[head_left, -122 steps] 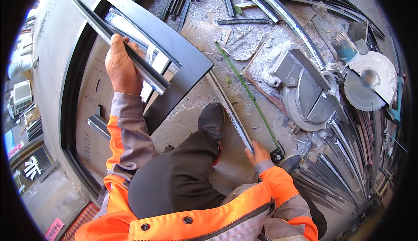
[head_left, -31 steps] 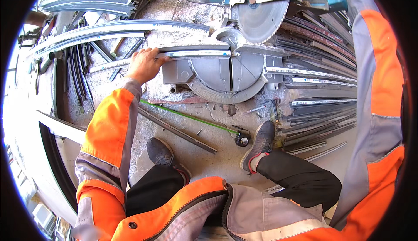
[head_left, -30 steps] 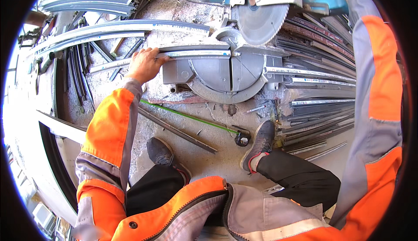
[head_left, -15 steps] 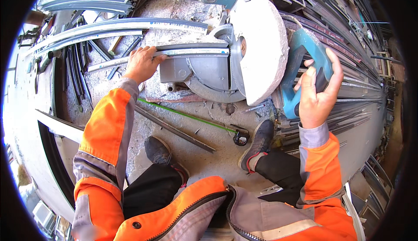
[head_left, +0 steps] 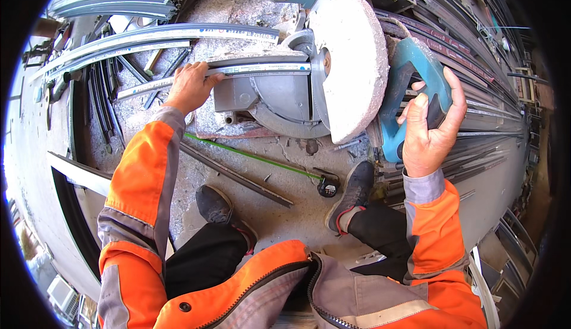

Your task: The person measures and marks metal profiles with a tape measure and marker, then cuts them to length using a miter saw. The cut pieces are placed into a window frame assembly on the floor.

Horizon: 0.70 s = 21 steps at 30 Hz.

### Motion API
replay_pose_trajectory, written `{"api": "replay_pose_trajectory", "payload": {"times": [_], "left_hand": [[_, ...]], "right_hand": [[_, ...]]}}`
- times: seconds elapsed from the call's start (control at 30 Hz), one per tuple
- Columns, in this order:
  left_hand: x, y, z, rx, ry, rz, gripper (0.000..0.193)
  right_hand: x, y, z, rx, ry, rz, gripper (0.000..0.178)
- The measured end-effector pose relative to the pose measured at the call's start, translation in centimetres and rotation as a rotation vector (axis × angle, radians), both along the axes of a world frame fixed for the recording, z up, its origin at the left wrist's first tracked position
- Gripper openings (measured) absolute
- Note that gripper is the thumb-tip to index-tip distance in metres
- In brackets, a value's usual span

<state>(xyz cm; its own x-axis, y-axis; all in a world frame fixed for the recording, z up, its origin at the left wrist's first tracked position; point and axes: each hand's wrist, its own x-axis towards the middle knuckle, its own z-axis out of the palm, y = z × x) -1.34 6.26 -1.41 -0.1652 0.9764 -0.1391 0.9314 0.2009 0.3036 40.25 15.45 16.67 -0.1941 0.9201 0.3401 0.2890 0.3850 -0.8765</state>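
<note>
A miter saw stands in front of me, its round blade guard (head_left: 354,61) coated in pale dust. Across its grey base (head_left: 285,97) lies a long metal profile (head_left: 262,69) with a printed film strip, its right end beside the blade. My left hand (head_left: 190,88) presses on this profile left of the saw, thumb along it and fingers closed over its far side. On the right, my right hand (head_left: 425,136) is wrapped round the teal saw handle (head_left: 394,124), the thumb near the dark trigger; some fingers are partly hidden behind the handle.
Longer profiles (head_left: 160,35) lie beyond at the left. More stacked profiles (head_left: 470,91) fill the right side. By my feet are a tape measure (head_left: 328,186) with its green blade pulled out and a loose dark strip (head_left: 235,174) on the dusty floor.
The whole view has shifted slightly. Both hands keep their holds, and the saw and the profile show no clear movement relative to each other.
</note>
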Motion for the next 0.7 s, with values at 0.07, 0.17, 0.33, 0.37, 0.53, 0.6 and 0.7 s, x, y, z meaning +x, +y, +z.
{"api": "replay_pose_trajectory", "payload": {"times": [0.07,0.17,0.33,0.37,0.53,0.6,0.7], "left_hand": [[-0.1,0.0,-0.1,0.007,-0.003,-0.005,0.052],[-0.1,0.0,-0.2,0.001,-0.002,-0.010,0.052],[0.0,0.1,-0.3,0.011,0.008,-0.012,0.051],[0.1,0.1,-0.3,0.013,0.007,-0.012,0.051],[0.1,0.1,0.0,-0.031,0.013,0.007,0.052],[0.3,0.1,0.1,-0.029,0.023,0.017,0.052],[0.6,0.3,0.5,-0.040,0.028,0.024,0.053]], "right_hand": [[0.0,0.0,0.0,0.014,-0.026,0.003,0.057],[0.3,-0.1,-0.3,0.037,-0.073,0.011,0.057],[0.5,-0.2,-0.6,0.037,-0.068,0.010,0.058],[0.5,-0.2,-0.6,0.041,-0.068,0.009,0.057],[0.2,0.0,-0.5,0.060,-0.081,0.011,0.056],[0.1,0.0,-0.2,0.046,-0.049,-0.003,0.056],[-0.2,0.4,0.6,0.017,-0.015,-0.001,0.055]]}}
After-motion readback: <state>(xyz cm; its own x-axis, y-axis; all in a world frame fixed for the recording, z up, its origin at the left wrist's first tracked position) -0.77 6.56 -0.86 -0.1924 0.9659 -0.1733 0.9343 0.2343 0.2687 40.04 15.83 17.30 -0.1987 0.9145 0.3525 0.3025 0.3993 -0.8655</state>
